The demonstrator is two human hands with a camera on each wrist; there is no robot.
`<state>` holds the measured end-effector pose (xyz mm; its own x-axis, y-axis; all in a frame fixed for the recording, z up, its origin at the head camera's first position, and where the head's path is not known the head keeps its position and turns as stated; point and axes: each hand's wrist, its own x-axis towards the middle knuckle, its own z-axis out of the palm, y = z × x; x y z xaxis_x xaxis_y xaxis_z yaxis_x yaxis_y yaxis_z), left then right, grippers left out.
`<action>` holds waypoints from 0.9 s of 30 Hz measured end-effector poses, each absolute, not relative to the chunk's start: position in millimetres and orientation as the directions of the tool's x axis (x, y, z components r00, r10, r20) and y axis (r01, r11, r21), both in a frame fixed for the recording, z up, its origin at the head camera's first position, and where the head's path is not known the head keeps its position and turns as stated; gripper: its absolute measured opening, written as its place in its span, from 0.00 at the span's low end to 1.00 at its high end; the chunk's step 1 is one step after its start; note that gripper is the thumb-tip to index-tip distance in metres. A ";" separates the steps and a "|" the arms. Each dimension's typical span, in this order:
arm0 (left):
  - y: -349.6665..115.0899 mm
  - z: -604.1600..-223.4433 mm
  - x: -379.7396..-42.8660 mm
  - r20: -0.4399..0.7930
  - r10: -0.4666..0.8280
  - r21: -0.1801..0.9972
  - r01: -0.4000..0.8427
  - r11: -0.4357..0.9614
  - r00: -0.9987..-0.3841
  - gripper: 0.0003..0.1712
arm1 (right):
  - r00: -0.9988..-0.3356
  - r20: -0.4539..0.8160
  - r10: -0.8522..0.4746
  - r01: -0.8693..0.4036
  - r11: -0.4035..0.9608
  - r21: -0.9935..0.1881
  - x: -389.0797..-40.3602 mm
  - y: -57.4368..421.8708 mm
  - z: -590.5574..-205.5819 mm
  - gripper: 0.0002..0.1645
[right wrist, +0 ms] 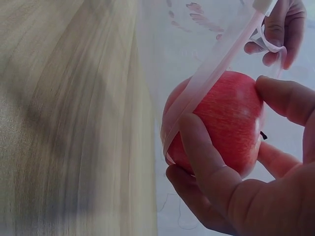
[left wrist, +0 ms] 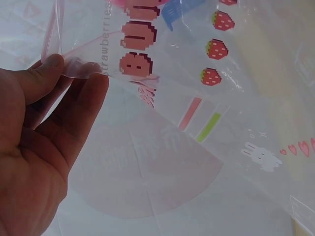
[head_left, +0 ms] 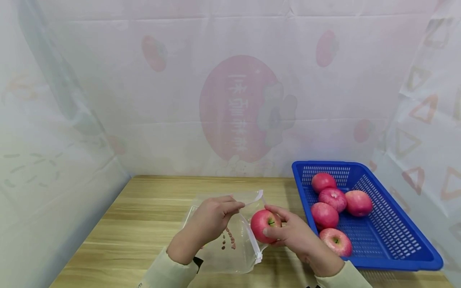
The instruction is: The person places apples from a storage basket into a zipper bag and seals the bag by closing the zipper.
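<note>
Clear bag [head_left: 230,262] and red apple [head_left: 259,225], left of the blue basket [head_left: 403,264]: the left hand [head_left: 212,216] is pinching the bag's rim between nearly closed thumb and fingers, while the right hand [head_left: 293,234] is gripping the apple at the bag's mouth, fingers partly spread and bending round it (a pale strip [right wrist: 211,76] is crossing the fruit). Inside the basket, five other apples [head_left: 333,199] are lying mostly toward its left side
</note>
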<state>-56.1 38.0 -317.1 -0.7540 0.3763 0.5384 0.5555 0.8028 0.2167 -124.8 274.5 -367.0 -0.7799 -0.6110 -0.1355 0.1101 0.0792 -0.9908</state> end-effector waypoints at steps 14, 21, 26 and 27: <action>38.7 -319.1 -57.0 0.541 0.360 0.201 0.532 0.822 -0.760 0.11 | -0.773 -0.113 -0.624 0.120 0.032 -0.992 -125.7 276.2 -367.1 0.28; 38.3 -319.0 -58.8 0.604 0.349 0.185 0.552 0.813 -0.716 0.11 | -0.775 -0.094 -0.625 0.104 0.019 -0.994 -123.7 279.3 -361.8 0.22; 36.6 -316.6 -58.7 0.621 0.336 0.195 0.555 0.809 -0.708 0.12 | -0.772 -0.093 -0.628 0.111 0.011 -0.994 -122.7 281.6 -359.6 0.23; 36.3 -316.3 -58.7 0.617 0.333 0.198 0.551 0.810 -0.713 0.12 | -0.774 -0.097 -0.626 0.114 0.013 -0.993 -122.9 282.0 -359.5 0.23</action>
<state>-58.7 36.3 -316.3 -0.7126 0.3333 0.6173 0.5511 0.8105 0.1985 -122.9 282.0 -359.5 -0.7736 -0.6263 -0.0966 0.1137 0.0127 -0.9934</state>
